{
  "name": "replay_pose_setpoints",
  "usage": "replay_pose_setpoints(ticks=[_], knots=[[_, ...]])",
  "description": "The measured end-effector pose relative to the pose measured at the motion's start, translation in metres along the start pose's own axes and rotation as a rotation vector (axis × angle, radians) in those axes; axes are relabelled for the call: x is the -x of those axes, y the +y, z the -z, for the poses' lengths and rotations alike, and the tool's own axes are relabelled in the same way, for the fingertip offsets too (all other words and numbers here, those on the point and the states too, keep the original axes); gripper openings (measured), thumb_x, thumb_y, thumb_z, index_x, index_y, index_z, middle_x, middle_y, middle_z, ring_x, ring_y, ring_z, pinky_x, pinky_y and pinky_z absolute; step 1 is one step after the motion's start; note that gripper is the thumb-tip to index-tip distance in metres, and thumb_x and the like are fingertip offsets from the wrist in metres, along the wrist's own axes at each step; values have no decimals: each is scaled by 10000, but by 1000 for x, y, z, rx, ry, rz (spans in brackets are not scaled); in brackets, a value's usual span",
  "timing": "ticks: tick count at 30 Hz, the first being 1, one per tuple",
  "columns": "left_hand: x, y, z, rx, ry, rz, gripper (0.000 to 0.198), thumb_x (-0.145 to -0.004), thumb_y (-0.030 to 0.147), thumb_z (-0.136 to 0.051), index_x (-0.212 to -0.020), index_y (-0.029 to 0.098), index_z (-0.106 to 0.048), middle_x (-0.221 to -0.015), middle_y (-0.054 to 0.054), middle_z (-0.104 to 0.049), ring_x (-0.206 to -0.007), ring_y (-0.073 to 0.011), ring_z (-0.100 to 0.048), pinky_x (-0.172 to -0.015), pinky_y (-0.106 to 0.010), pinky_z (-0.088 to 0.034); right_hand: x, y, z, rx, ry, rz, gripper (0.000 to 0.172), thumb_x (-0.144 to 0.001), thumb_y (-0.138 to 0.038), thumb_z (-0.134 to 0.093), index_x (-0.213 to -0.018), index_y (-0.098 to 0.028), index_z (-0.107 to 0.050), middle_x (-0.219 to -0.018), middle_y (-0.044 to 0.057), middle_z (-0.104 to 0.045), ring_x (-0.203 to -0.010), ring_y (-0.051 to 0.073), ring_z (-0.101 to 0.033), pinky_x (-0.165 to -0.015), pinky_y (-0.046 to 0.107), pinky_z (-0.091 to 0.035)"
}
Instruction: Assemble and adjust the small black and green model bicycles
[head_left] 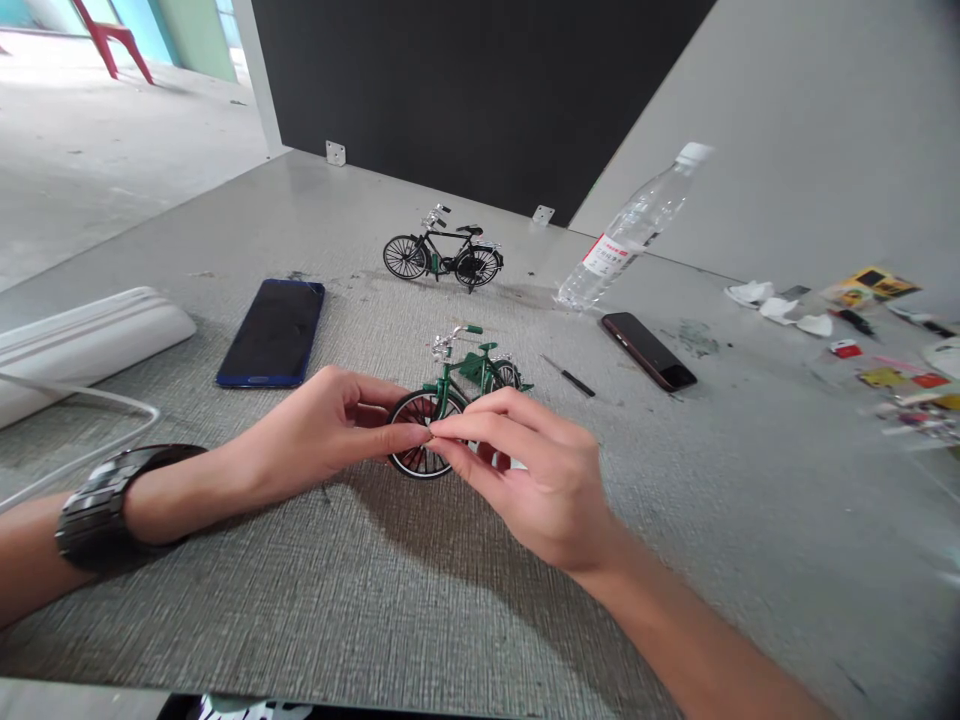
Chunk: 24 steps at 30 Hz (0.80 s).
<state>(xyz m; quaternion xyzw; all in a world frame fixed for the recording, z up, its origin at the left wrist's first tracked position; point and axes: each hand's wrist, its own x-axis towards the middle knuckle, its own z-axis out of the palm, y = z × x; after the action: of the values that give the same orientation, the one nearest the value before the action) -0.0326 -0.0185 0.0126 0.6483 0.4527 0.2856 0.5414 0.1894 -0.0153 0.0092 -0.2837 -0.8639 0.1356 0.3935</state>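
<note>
A green model bicycle [448, 385] stands upright in the middle, its front wheel facing me. My left hand [337, 425] comes from the left with a dark watch on the wrist; its thumb and fingers grip the front wheel. At the hub of that wheel, my right hand [529, 465] has its thumb and fingertips pinched together, touching the left thumb's tip. Whatever the right fingertips hold is too small to make out. The right hand hides part of the rear of the bicycle. Behind it stands a black model bicycle [446, 250].
A blue-edged phone [271, 335] and a white device with a cable [90, 340] lie left. To the right are a small screwdriver [570, 376], a dark phone [649, 350], a clear bottle [626, 235] and scattered small parts [911, 380]. A black panel [472, 90] rises behind.
</note>
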Motion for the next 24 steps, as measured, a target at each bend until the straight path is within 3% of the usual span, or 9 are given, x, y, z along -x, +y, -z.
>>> replay_pose_setpoints(ticks=[8,14,24], knots=[[1,1,0,-24,0,-4,250,-896,398,-686,-967,190,-805,-910,-19,-787,-842,-191,-709,-705,-244,-529,-1,-3,0,-100,-2,-72,74,-914,-162,-709,-968,-181,-756,-859,20,-672,-682,75,-609,-603,188,-519],[1,4,-1,46,-37,-12,258,-890,311,-691,-1107,220,-794,-997,-16,-801,-978,-211,-728,-806,-261,-569,-1,-3,0,-109,2,-78,67,-914,-181,-713,-966,-183,-755,-857,19,-670,-691,80,-615,-607,192,-525],[2,2,-3,-11,-13,-29,244,-897,327,-673,-1078,228,-803,-1008,-26,-802,-993,-236,-730,-850,-316,-588,0,-5,-1,-81,-16,-105,74,-917,-232,-721,-979,-212,-756,-866,9,-670,-655,74,-597,-606,203,-527]])
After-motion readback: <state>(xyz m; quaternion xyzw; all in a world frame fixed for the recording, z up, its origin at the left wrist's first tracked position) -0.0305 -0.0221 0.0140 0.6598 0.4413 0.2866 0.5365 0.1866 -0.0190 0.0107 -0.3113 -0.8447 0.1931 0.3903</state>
